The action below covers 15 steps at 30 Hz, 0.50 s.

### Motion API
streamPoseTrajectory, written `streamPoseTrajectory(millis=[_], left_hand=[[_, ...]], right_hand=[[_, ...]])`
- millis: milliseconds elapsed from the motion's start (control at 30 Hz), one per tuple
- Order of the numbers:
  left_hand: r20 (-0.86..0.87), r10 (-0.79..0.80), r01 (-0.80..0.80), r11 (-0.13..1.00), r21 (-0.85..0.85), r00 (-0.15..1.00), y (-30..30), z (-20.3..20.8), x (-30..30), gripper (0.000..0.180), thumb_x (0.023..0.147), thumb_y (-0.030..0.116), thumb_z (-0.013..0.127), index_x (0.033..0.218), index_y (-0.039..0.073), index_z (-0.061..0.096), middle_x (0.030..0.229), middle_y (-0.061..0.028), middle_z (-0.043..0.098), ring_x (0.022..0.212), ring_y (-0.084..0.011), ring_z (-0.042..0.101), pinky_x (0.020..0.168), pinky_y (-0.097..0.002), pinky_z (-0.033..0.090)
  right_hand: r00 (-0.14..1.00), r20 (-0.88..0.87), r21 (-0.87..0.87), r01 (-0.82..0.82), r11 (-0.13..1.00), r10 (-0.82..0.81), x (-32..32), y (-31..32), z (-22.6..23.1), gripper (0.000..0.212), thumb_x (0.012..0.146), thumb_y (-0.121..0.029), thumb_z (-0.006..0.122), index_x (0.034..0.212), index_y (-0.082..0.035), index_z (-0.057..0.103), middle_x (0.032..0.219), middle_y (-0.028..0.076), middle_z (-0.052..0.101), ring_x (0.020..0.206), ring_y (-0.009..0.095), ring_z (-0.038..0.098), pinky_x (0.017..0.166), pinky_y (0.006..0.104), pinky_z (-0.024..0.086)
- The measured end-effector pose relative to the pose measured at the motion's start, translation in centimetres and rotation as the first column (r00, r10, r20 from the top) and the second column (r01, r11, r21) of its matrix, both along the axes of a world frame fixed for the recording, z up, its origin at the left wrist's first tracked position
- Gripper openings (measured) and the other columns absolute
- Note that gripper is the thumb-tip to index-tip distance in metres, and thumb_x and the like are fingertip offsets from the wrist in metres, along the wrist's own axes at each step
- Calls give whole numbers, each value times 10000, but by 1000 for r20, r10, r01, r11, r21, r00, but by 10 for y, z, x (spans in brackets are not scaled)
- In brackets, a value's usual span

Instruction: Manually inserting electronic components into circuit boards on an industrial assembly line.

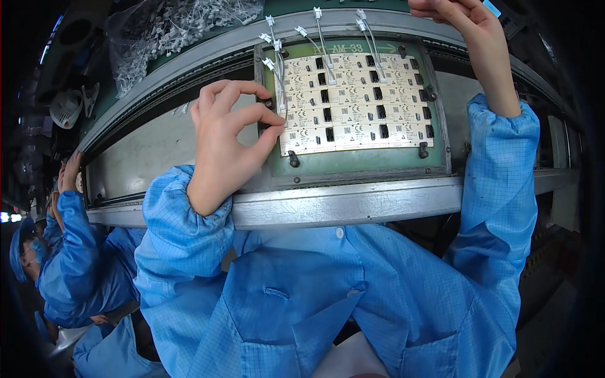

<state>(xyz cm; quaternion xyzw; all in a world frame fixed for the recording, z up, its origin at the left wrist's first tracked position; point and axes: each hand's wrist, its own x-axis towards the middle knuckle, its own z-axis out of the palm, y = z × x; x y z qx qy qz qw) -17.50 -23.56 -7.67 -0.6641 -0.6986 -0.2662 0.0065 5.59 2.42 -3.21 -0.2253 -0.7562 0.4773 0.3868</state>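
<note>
A panel of white circuit boards with rows of black components lies in a green fixture in front of me. At its left edge my left hand pinches thumb and index finger together at the lower end of a white connector cable. More white connector cables stand up from the top rows, their plugs reaching past the fixture's far edge. Beyond the fixture at the upper right is my right hand, its fingers curled and partly cut off by the picture's edge. Whatever they hold is hidden.
Metal conveyor rails run along the near and far sides of the fixture. A clear plastic bag of white connector cables lies at the far left. Another person in a blue smock works farther down on the left.
</note>
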Motion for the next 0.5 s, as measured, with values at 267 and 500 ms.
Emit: streamPoseTrajectory(millis=[267,500], left_hand=[[-109,-25,29,999,28,994,-1,4,3,107,705,104,763,801,147,741,1101,23,637,1162,-291,484,998,-467,306],[-291,-113,119,993,4,950,-8,26,17,113,726,93,728,837,109,737,1117,-1,637,1176,-303,511,1013,-507,340]], right_hand=[[641,-537,-18,-659,752,548,0,35,-29,159,957,-156,634,960,4,629,923,134,726,844,192,717,768,263,541],[998,-31,-37,-56,998,55,1,-10,16,142,958,-123,641,1000,10,611,955,134,726,883,177,710,797,259,545]])
